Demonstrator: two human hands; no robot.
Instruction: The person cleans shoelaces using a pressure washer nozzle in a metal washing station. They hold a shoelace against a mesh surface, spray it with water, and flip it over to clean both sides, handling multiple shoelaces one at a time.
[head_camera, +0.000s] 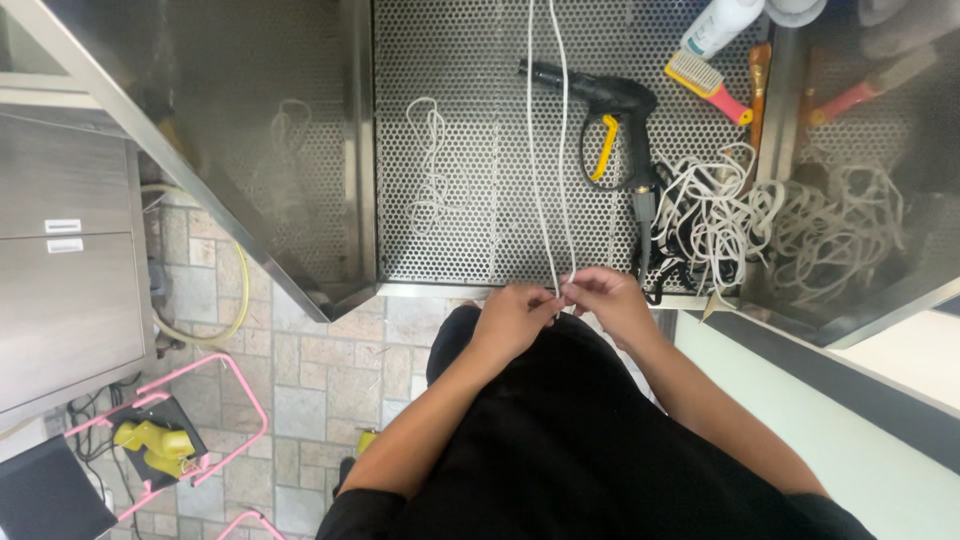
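- Left hand (512, 318) and right hand (608, 300) met, fingers pinched on white cord (541, 180).
- Cord ran across perforated metal tray (470, 120).
- Black spray gun (620, 120) lay beside tangled cord pile (715, 215).

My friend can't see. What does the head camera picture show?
Both hands, the left hand and right hand, pinch a thin white cord that runs up across a holed metal tray. A black spray gun and a tangle of white cords lie to the right.
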